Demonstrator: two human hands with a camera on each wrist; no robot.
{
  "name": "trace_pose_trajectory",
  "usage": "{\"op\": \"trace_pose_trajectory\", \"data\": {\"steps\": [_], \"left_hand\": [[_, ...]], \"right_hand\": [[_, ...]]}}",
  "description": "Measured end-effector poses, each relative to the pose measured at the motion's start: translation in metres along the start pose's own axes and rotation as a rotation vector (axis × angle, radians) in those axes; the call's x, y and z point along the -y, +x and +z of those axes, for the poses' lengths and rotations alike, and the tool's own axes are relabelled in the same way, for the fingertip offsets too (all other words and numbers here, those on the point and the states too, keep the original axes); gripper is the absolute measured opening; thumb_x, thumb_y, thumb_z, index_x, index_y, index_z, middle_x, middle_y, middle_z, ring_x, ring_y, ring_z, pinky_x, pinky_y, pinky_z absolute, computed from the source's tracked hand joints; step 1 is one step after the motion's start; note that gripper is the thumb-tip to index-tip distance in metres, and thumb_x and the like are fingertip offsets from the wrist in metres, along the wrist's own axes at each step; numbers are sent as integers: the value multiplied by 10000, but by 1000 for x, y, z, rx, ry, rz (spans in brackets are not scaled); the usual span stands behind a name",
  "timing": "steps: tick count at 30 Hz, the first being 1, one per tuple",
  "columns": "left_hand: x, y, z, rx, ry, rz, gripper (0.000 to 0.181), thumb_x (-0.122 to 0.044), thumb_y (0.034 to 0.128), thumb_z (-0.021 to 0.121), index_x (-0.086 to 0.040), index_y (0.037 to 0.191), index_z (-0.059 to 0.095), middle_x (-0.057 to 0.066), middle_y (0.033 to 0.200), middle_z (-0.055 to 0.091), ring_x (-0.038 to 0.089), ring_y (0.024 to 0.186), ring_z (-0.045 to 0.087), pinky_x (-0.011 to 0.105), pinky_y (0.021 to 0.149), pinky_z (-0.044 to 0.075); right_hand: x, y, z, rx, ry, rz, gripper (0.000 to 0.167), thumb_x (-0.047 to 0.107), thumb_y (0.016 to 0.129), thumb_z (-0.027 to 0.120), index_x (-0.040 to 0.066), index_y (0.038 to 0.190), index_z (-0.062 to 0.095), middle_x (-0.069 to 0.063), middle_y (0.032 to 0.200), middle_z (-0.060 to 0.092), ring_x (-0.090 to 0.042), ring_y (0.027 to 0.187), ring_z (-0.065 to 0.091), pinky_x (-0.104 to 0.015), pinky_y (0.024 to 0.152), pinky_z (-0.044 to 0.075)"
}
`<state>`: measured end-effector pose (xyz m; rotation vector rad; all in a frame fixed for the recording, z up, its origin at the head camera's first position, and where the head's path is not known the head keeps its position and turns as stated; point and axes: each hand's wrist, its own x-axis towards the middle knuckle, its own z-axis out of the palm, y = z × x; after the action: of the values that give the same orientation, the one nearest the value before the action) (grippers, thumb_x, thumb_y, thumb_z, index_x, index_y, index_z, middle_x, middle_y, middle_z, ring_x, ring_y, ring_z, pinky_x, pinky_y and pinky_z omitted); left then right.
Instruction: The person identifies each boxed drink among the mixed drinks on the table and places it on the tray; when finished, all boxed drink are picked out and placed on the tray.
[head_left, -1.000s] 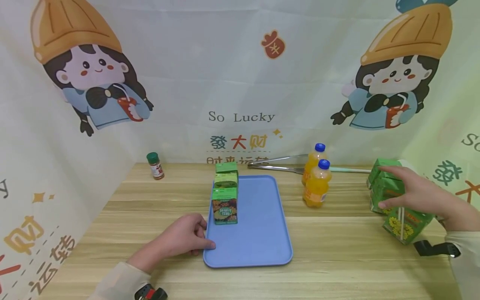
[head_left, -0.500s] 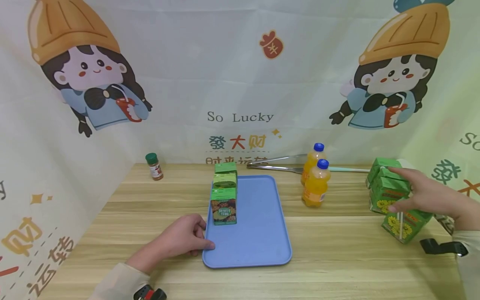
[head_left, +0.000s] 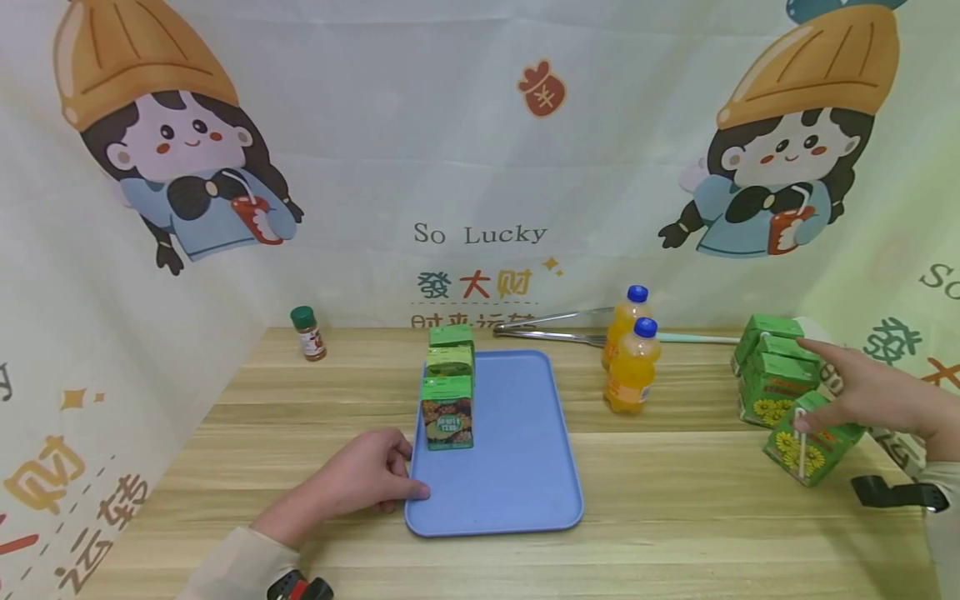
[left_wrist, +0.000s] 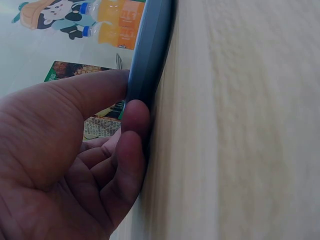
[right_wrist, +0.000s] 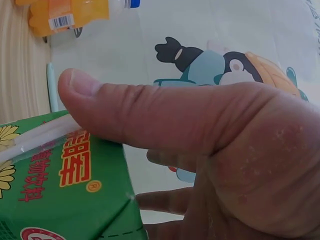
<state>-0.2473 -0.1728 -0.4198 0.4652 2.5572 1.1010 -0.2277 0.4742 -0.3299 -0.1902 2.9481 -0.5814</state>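
The left hand (head_left: 369,473) pinches the left rim of the blue tray (head_left: 517,467), thumb on top; in the left wrist view its fingers (left_wrist: 134,117) curl against the tray's edge (left_wrist: 150,55). Three green drink cartons (head_left: 447,421) stand in a row along the tray's left side. At the right, the right hand (head_left: 873,396) is over the nearest of several green cartons (head_left: 806,450), its thumb at the carton's straw. The right wrist view shows the thumb (right_wrist: 125,110) against that carton (right_wrist: 100,200), with the other fingers extended behind it; their contact is unclear.
Two orange drink bottles (head_left: 630,379) stand right of the tray. Metal tongs (head_left: 551,336) and a pale green handle (head_left: 697,339) lie behind them. A small green-capped jar (head_left: 309,335) is at the back left. More green cartons (head_left: 776,387) stand behind the right hand's carton.
The right hand has moved right and slightly nearer, from above the middle carton to the nearest one. The left hand stays on the tray rim.
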Motion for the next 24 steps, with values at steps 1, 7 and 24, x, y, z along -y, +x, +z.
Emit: {"op": "trace_pose_trajectory", "data": {"steps": [1, 7, 24], "left_hand": [[0, 0, 0, 0, -1, 0, 536, -224, 890, 972, 49, 1204, 634, 20, 762, 723, 191, 581, 684, 348, 573, 562], [-1, 0, 0, -3, 7, 1, 501, -226, 890, 972, 27, 1170, 642, 16, 750, 720, 185, 578, 677, 344, 562, 551], [1, 1, 0, -4, 8, 1, 477, -233, 885, 977, 9, 1139, 653, 19, 744, 715, 188, 576, 679, 348, 556, 553]], "right_hand": [[0, -1, 0, 10, 10, 9, 1292, 251, 847, 993, -229, 1629, 84, -604, 1556, 190, -804, 1397, 241, -908, 1064, 313], [-3, -5, 1, 90, 47, 49, 1363, 271, 872, 975, -236, 1614, -49, -630, 1504, 209, -852, 1313, 338, -829, 985, 479], [1, -8, -3, 296, 243, 172, 1403, 237, 988, 887, -150, 1552, -338, -695, 1480, -22, -848, 1357, 313, -719, 830, 614]]}}
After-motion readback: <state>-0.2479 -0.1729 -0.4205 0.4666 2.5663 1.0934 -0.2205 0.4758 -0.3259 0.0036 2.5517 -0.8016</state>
